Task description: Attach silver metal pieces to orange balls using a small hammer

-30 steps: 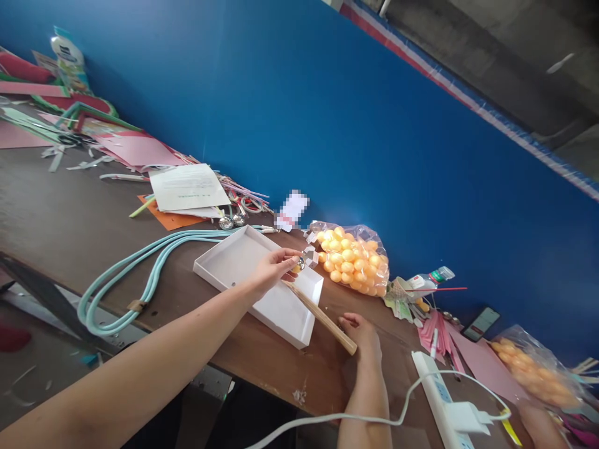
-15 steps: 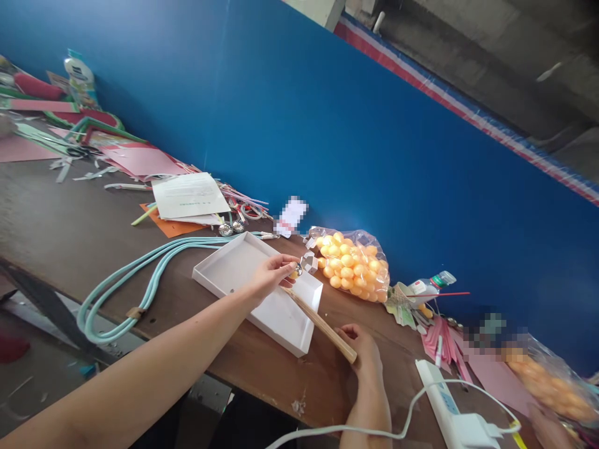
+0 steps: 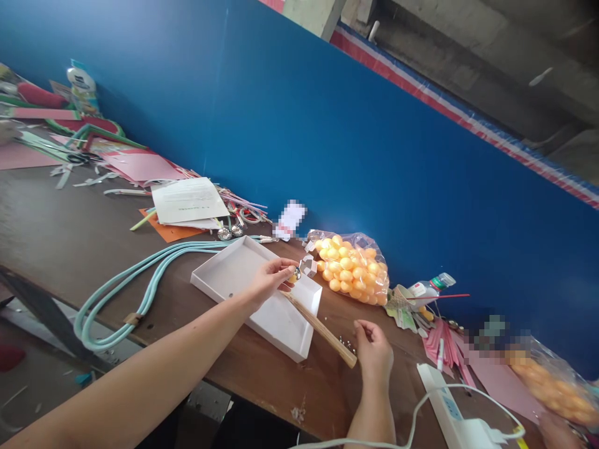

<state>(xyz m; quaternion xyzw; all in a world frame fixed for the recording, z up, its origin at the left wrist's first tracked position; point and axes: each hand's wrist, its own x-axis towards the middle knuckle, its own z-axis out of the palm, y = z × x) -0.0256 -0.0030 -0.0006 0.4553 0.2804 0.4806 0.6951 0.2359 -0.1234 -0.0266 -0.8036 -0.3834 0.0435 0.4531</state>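
My left hand (image 3: 274, 277) is closed over the white box lid (image 3: 299, 343), pinching a shiny silver ball (image 3: 296, 273) with some yellow on it. A wooden stick (image 3: 322, 327) slants from under those fingers, across the lid's edge, to the table at the right; whether the left fingers also grip it I cannot tell. Beyond the stick's near end lie several tiny shiny pieces (image 3: 349, 344). Just right of them is my right hand (image 3: 375, 349), its thumb and fingertips pinched together. Anything between those fingertips is too small to make out.
A clear bag of orange balls (image 3: 350, 268) lies behind the lid. Left are looped light-blue cords (image 3: 154, 280) and papers (image 3: 189, 199). At right stand a power strip (image 3: 442, 399) with a white cable and a bottle (image 3: 430, 285). Another person's hand (image 3: 555, 430) shows at the far right.
My right hand has moved off the stick's near end, a little up and right, uncovering the tiny shiny pieces. My left hand stays at the lid with the silver ball.
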